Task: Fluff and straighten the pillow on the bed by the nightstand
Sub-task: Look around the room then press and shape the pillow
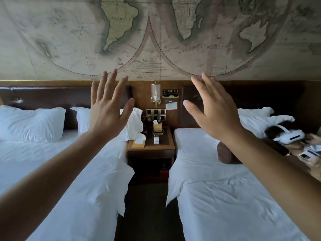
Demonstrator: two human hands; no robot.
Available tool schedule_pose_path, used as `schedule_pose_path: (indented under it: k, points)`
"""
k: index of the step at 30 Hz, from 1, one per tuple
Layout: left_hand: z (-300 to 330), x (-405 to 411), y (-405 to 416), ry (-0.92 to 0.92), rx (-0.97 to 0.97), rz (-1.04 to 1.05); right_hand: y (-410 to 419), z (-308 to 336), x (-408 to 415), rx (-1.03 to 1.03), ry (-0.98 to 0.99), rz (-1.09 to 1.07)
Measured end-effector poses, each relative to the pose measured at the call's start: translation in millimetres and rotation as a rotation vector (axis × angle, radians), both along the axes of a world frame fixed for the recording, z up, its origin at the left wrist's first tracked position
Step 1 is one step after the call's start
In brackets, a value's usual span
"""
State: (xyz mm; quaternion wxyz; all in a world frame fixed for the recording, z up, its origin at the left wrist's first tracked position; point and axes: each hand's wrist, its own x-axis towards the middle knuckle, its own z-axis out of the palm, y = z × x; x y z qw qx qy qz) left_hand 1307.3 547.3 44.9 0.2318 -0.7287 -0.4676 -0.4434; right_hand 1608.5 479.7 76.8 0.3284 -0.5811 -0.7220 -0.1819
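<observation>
A white pillow (133, 126) leans crumpled against the headboard at the right end of the left bed (60, 171), right beside the wooden nightstand (166, 146). My left hand (108, 110) is raised in the air in front of that pillow, fingers spread, holding nothing and covering its middle. My right hand (212, 115) is also raised with fingers apart, above the right bed (225, 197), holding nothing. Neither hand touches any bedding.
A second white pillow (31, 124) lies at the left of the left bed. A brown bolster (225, 153) and rumpled white pillows (255, 119) are on the right bed, where another person holds a white headset (288, 135). The nightstand carries small items; a dark aisle runs between beds.
</observation>
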Motion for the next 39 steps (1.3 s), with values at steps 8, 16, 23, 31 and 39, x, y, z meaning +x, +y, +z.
schedule_pose_path:
  k: [8, 16, 23, 31, 39]
  points:
    - [2, -39, 131, -0.012, -0.019, -0.020, 123, 6, -52, -0.029, -0.073, -0.027]
    - [9, -74, 235, 0.015, -0.043, -0.045, 230, 16, -102, 0.017, -0.045, -0.013]
    - [-1, -76, 325, 0.009, -0.057, -0.047, 313, 10, -100, 0.021, -0.030, 0.007]
    - [-1, -51, 428, 0.034, -0.037, 0.006, 436, 13, -71, 0.021, -0.012, 0.079]
    - [7, -57, 512, 0.019, 0.015, 0.096, 548, 16, -60, 0.040, 0.008, 0.177]
